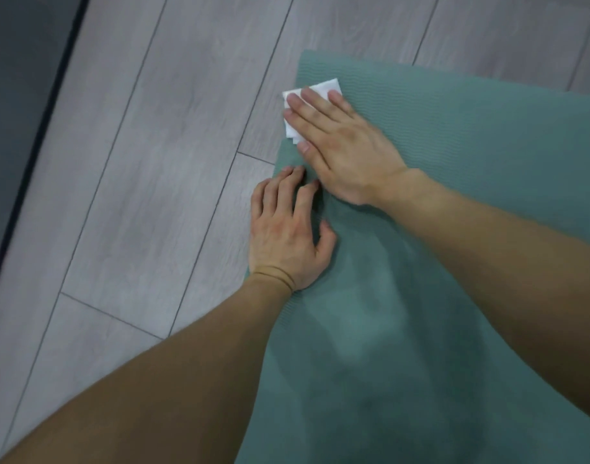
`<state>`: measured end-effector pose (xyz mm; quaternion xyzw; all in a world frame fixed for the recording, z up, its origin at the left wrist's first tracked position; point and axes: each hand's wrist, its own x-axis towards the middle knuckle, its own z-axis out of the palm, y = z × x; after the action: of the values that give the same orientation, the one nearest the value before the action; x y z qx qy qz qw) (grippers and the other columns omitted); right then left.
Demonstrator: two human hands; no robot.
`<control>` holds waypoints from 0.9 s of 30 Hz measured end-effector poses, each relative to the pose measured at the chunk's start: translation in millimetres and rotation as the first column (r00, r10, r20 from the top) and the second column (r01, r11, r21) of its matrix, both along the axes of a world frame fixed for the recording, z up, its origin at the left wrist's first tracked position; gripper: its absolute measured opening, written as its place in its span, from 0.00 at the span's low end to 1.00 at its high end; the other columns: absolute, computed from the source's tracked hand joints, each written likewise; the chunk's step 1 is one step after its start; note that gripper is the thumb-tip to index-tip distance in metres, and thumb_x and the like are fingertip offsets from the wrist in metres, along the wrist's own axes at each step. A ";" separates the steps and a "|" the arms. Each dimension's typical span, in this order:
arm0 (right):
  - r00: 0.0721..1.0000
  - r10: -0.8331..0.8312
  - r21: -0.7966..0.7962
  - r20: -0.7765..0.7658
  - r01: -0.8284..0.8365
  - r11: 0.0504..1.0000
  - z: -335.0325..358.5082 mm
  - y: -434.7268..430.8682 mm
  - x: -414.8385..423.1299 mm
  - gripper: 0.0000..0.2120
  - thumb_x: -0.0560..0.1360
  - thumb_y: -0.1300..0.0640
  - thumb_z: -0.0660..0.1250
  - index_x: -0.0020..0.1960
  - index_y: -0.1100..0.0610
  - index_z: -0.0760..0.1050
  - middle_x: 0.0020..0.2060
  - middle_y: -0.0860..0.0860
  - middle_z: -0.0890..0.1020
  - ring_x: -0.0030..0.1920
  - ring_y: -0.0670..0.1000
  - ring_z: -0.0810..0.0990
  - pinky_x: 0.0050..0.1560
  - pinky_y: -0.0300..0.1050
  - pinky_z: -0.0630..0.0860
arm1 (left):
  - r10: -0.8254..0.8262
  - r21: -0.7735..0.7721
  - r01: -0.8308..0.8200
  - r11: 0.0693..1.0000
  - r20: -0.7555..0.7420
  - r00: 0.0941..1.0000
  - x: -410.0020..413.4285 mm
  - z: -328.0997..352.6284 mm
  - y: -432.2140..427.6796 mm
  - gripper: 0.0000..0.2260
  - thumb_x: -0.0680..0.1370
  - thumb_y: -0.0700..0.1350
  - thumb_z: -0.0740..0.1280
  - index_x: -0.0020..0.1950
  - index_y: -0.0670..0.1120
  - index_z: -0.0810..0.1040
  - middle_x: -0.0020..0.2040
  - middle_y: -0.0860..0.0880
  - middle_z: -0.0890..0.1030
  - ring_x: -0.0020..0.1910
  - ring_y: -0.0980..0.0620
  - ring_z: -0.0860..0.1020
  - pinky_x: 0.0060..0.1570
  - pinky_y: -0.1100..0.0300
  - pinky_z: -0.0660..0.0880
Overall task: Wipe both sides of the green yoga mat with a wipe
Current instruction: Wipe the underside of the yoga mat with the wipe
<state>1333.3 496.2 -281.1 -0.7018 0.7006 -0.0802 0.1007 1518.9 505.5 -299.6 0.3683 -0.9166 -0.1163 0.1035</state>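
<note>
On grey floor (146, 169), green mat (471, 162); right hand (344, 145) flat, pressing wipe (315, 88); left hand (287, 236) spread, fingers relaxed.

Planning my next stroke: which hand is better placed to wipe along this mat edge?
Right: the right hand presses the white wipe flat at the mat edge; the left hand rests on the mat, empty.
</note>
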 end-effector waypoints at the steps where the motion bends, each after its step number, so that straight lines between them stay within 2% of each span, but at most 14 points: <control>1: 1.000 -0.009 -0.009 0.015 0.009 1.000 -1.1 19.6 1.8 0.27 0.89 0.49 0.46 0.85 0.57 0.57 0.85 0.52 0.57 0.86 0.51 0.51 0.85 0.55 0.49 | 0.001 -0.002 -0.001 1.000 0.002 1.000 1.9 -1.3 -0.6 0.25 0.76 0.53 0.68 0.69 0.41 0.77 0.72 0.40 0.75 0.75 0.39 0.70 0.75 0.39 0.62; 6: 0.975 -0.204 -0.086 0.089 0.211 0.974 -3.2 135.7 23.5 0.26 0.88 0.55 0.55 0.85 0.58 0.60 0.85 0.52 0.59 0.85 0.52 0.54 0.83 0.61 0.56 | -0.004 0.004 0.004 1.000 -0.016 1.000 1.2 -1.0 3.2 0.23 0.76 0.52 0.68 0.68 0.41 0.77 0.72 0.41 0.75 0.75 0.39 0.70 0.75 0.38 0.62; 11: 0.970 -0.222 -0.139 0.103 0.235 0.962 -11.1 133.7 21.4 0.27 0.86 0.56 0.59 0.84 0.58 0.63 0.84 0.52 0.61 0.85 0.52 0.55 0.83 0.61 0.57 | -0.017 -0.026 0.016 1.000 -0.035 0.999 2.3 -3.6 -1.0 0.22 0.76 0.51 0.68 0.66 0.42 0.78 0.71 0.42 0.75 0.73 0.40 0.71 0.74 0.40 0.63; 15: 0.963 -0.255 -0.182 0.083 0.266 0.947 -15.9 134.3 18.7 0.26 0.84 0.56 0.60 0.82 0.56 0.67 0.84 0.55 0.60 0.85 0.55 0.56 0.83 0.59 0.57 | -0.017 -0.063 0.014 0.998 -0.043 0.999 -0.2 -5.1 -0.1 0.20 0.77 0.51 0.66 0.65 0.43 0.79 0.67 0.43 0.77 0.67 0.40 0.74 0.71 0.45 0.66; 17: 0.954 -0.292 -0.163 0.061 0.298 0.941 -15.0 132.8 17.7 0.29 0.83 0.55 0.60 0.83 0.57 0.64 0.84 0.54 0.61 0.85 0.55 0.56 0.83 0.59 0.57 | -0.023 -0.055 0.022 0.998 -0.014 1.000 24.1 -2.0 16.8 0.21 0.79 0.50 0.65 0.69 0.44 0.77 0.69 0.42 0.76 0.67 0.39 0.74 0.71 0.46 0.66; 20: 0.946 -0.325 -0.117 0.007 0.324 0.939 -13.9 134.6 18.3 0.31 0.84 0.51 0.57 0.86 0.57 0.57 0.85 0.54 0.58 0.85 0.54 0.54 0.85 0.57 0.51 | -0.063 -0.038 0.063 0.997 0.005 0.998 93.7 -1.9 63.1 0.24 0.81 0.50 0.64 0.76 0.43 0.74 0.74 0.41 0.73 0.73 0.39 0.70 0.75 0.45 0.65; 23: 0.956 -0.292 -0.035 -0.008 0.292 0.956 -8.4 157.4 61.1 0.31 0.86 0.46 0.51 0.87 0.53 0.53 0.86 0.52 0.52 0.86 0.53 0.48 0.85 0.58 0.48 | -0.072 -0.010 0.072 0.997 -0.023 0.997 136.3 1.5 79.8 0.24 0.79 0.47 0.66 0.76 0.43 0.75 0.75 0.40 0.72 0.75 0.38 0.69 0.76 0.44 0.65; 27: 0.990 -0.133 -0.002 -0.037 0.133 0.991 -1.0 205.0 127.6 0.29 0.88 0.47 0.50 0.87 0.53 0.53 0.86 0.51 0.50 0.86 0.52 0.46 0.85 0.58 0.48 | -0.057 -0.026 0.056 0.998 -0.032 0.998 129.9 0.5 79.3 0.24 0.78 0.48 0.66 0.74 0.43 0.76 0.73 0.40 0.73 0.74 0.38 0.70 0.75 0.45 0.65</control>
<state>1460.9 701.2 -282.1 -0.6548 0.7477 -0.0736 0.0821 1648.8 584.8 -299.1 0.3389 -0.9262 -0.1137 0.1200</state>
